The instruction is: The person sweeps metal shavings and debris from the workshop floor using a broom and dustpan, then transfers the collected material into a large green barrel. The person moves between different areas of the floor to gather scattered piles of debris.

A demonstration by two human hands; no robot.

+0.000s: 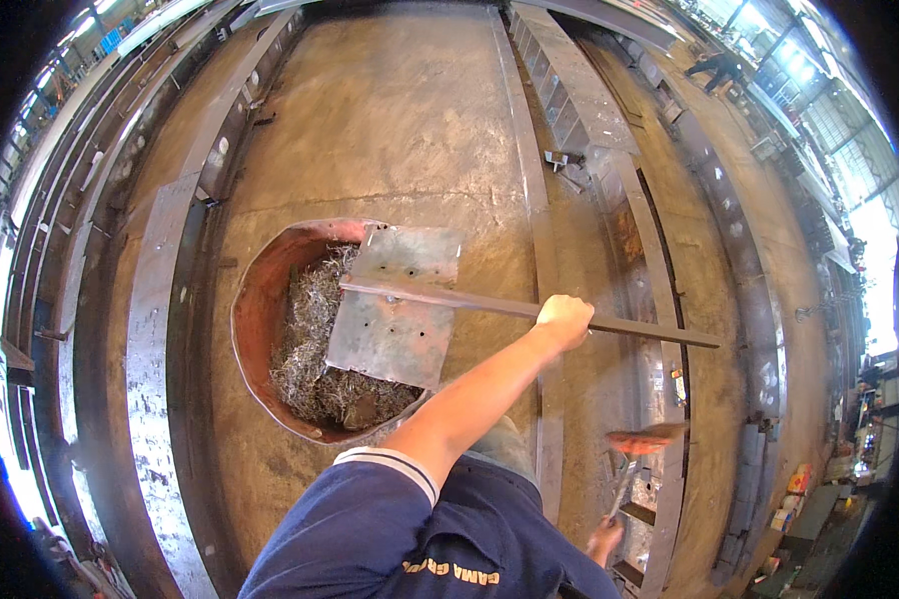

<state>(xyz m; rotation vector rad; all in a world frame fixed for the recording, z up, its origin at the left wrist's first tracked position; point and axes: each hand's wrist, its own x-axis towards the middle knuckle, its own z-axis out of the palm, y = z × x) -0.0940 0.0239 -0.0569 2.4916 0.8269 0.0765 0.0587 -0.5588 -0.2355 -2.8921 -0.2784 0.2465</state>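
My left hand (566, 320) is closed round the long bar handle of a homemade metal dustpan (395, 334). Its flat grey plate, pierced with small holes, lies over the right part of a round reddish drum (260, 319). Tangled metal shavings (315, 349) fill the part of the drum not covered by the plate. Lower right, my right hand (603, 540) grips the handle of a brush (644, 439) with an orange-red head. The brush hangs over the gap beside a steel beam, apart from the drum. What lies under the plate is hidden.
Long steel beams (155, 399) run along my left, and more beams (579, 110) along my right. A small metal piece (563, 158) rests by the right beam. Farther off at the upper right, another person (717, 70) bends over. Concrete floor (400, 110) stretches ahead.
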